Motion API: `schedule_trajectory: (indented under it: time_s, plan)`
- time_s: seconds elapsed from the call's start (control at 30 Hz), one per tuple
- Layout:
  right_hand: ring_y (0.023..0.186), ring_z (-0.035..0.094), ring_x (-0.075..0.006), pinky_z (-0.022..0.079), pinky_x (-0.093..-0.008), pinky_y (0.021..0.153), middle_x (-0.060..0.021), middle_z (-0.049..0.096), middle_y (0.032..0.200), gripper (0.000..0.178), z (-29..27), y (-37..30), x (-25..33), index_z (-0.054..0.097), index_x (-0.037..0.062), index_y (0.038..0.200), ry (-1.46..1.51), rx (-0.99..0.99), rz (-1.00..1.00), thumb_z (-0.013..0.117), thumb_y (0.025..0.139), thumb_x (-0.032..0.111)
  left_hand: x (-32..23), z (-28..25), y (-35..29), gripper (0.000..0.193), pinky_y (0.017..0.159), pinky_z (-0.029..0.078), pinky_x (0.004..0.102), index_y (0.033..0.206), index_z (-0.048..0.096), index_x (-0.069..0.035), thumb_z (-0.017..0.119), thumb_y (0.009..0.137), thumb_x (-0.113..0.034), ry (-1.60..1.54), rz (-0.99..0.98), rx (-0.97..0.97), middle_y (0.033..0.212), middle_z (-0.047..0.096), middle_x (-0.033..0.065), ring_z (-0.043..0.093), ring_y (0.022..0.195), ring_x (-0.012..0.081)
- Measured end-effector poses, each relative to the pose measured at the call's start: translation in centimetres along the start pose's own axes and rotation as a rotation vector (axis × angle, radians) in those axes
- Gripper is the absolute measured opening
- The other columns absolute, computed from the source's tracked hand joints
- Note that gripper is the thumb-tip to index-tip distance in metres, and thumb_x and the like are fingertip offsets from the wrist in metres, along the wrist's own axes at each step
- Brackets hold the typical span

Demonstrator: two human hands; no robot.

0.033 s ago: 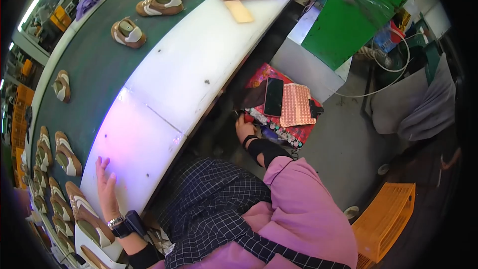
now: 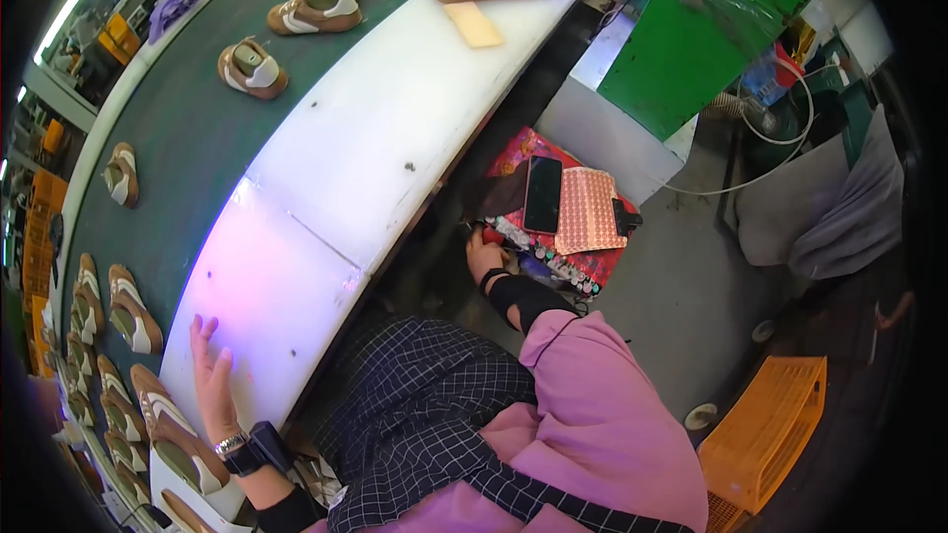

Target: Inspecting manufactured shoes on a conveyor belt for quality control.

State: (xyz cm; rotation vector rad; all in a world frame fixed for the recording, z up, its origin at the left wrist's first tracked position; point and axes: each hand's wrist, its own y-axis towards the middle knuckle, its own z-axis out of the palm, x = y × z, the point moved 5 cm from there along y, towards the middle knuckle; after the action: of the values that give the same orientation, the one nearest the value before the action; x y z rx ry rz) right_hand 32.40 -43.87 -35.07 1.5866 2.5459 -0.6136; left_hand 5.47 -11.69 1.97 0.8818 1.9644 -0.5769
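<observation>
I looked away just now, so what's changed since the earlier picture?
Beyond a slight shift of the whole view, nothing visibly moved, was grasped or let go. The left hand stays over the white worktop, the right hand by the red patterned surface under the phone, the shoes on the green belt.

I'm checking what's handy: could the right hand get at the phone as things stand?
Probably yes: the phone lies uncovered on the red patterned surface, close by the right hand. Nothing visible blocks the way, though its grip may be occupied.
</observation>
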Motion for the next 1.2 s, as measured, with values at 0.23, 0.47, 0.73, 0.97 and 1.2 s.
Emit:
schedule_trajectory:
  time_s: [0.23, 0.47, 0.73, 0.97, 1.2]
  plan:
    - [0.096, 0.057, -0.0432, 0.048, -0.0642, 0.048, -0.0164, 0.025, 0.144, 0.053, 5.7, 6.9, -0.8, 0.032, 0.0009, 0.137, 0.11, 0.315, 0.053, 0.045, 0.088, 0.014, -1.0, 0.4, 0.3, 0.068, 0.111, 0.009, 0.0399, 0.139, 0.032, -0.003, 0.055, 0.077, -0.02, 0.081, 0.016, 0.04, 0.142, 0.034, 0.0133, 0.016, 0.138, 0.025]
    - [0.096, 0.058, -0.0363, 0.048, -0.0655, 0.052, -0.0145, 0.048, 0.123, 0.039, 4.4, 6.2, -0.7, 0.055, 0.0042, 0.115, 0.042, 0.197, -0.039, 0.059, 0.079, 0.02, -0.1, 0.2, 0.6, 0.074, 0.111, 0.006, 0.0404, 0.14, 0.028, -0.003, 0.058, 0.075, -0.024, 0.106, 0.013, 0.067, 0.143, 0.031, 0.013, 0.011, 0.138, 0.0254]
    - [0.078, 0.065, -0.0345, 0.048, -0.0646, 0.052, -0.0117, 0.066, 0.09, 0.021, 3.4, 6.9, -0.7, 0.071, 0.0084, 0.085, 0.006, 0.226, -0.033, 0.07, 0.069, 0.022, -0.2, 0.1, 0.7, 0.06, 0.112, 0.007, 0.0434, 0.127, 0.047, -0.007, 0.062, 0.072, -0.025, 0.203, 0.016, 0.065, 0.147, 0.022, 0.0161, 0.008, 0.139, 0.0299]
    - [0.065, 0.066, -0.0352, 0.047, -0.0637, 0.047, -0.0131, 0.068, 0.073, 0.018, 3.4, 5.8, -0.1, 0.072, 0.0069, 0.076, -0.166, 0.098, -0.126, 0.065, 0.068, 0.022, 0.1, 0.3, 0.7, 0.056, 0.111, 0.007, 0.0472, 0.125, 0.049, -0.01, 0.061, 0.073, -0.027, 0.241, 0.048, 0.04, 0.146, 0.024, 0.0175, 0.007, 0.138, 0.0339]
    - [0.061, 0.063, -0.0397, 0.049, -0.0544, 0.04, -0.0259, 0.064, 0.078, 0.026, 4.1, 3.7, 2.5, 0.069, -0.0017, 0.083, -0.458, 0.134, -0.184, 0.054, 0.073, 0.018, 0.9, -0.4, 0.7, 0.056, 0.11, 0.003, 0.0481, 0.123, 0.05, -0.01, 0.063, 0.073, -0.032, 0.269, 0.082, 0.018, 0.145, 0.024, 0.0182, 0.007, 0.138, 0.0349]
